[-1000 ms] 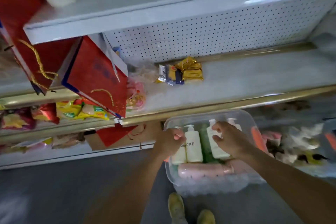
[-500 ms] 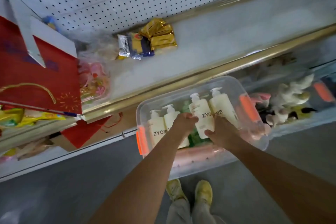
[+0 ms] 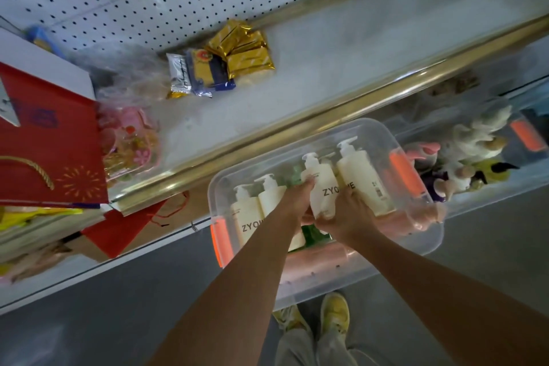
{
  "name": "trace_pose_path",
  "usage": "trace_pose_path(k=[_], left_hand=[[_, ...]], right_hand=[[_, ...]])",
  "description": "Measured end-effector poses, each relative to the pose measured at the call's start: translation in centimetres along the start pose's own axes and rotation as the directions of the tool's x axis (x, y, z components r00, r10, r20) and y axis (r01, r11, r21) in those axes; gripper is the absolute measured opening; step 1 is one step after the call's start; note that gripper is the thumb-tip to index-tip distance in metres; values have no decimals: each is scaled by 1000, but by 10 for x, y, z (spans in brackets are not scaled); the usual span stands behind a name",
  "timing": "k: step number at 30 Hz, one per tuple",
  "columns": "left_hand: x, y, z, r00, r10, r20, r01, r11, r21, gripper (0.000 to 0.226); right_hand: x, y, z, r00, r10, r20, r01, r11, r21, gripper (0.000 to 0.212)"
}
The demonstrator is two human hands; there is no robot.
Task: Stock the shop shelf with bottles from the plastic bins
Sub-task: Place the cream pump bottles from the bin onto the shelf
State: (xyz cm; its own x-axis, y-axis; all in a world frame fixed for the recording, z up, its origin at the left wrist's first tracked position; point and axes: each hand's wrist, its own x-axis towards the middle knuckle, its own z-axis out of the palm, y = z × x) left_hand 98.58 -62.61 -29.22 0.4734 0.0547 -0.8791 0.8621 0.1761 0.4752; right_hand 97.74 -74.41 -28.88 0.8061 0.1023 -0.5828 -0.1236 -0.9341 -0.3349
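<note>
red gift bag: far left of the shelf, gold cord handle and gold firework print; writing too blurred to read.
pink packet: just beside the bag, on the shelf.
foil snack packs: gold, silver and blue, near the pegboard back; print unreadable.
clear plastic bin: below the shelf's gold front rail, orange latches at both ends.
cream pump bottles: two at the bin's left end, pumps toward the shelf, one reads "zyo…".
left hand: fingers curled on the left side of the held bottle.
held bottle: mid-bin, long axis running from the hands to the shelf, pump toward the shelf; label "zyo…e", partly covered.
right hand: grasping the same bottle's base and right side.
fourth bottle: just right, parallel, small barcode label.
soft toys: in a second bin, far right.
</note>
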Motion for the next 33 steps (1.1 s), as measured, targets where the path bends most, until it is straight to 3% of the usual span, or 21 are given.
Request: trace_pose_path(k=[6, 12, 17, 23, 27, 33], left_hand=[[-24, -6, -19, 999, 15, 42, -7, 984, -175, 33], [-64, 13, -45, 982, 187, -9, -184, 959, -215, 40], [-111, 44, -61, 916, 370, -153, -394, 902, -176, 48], [-166, 90, -77, 882, 435, -182, -471, 796, -381, 35], [-210, 115, -81, 820, 536, -203, -573, 771, -277, 20], [-265, 141, -89, 733, 611, -299, -672, 717, -183, 14]], right_hand=[[-22, -6, -17, 995, -81, 52, 82, 997, -9, 90], [-54, -34, -46, 978, -210, 18, 208, 975, 72, 82], [-83, -59, -75, 935, -353, -4, 350, 924, 155, 79], [-114, -80, -115, 906, -423, 38, 395, 871, 291, 82], [-131, -95, -144, 889, -458, -16, 436, 834, 337, 71], [-156, -122, -177, 844, -524, -114, 531, 791, 304, 73]])
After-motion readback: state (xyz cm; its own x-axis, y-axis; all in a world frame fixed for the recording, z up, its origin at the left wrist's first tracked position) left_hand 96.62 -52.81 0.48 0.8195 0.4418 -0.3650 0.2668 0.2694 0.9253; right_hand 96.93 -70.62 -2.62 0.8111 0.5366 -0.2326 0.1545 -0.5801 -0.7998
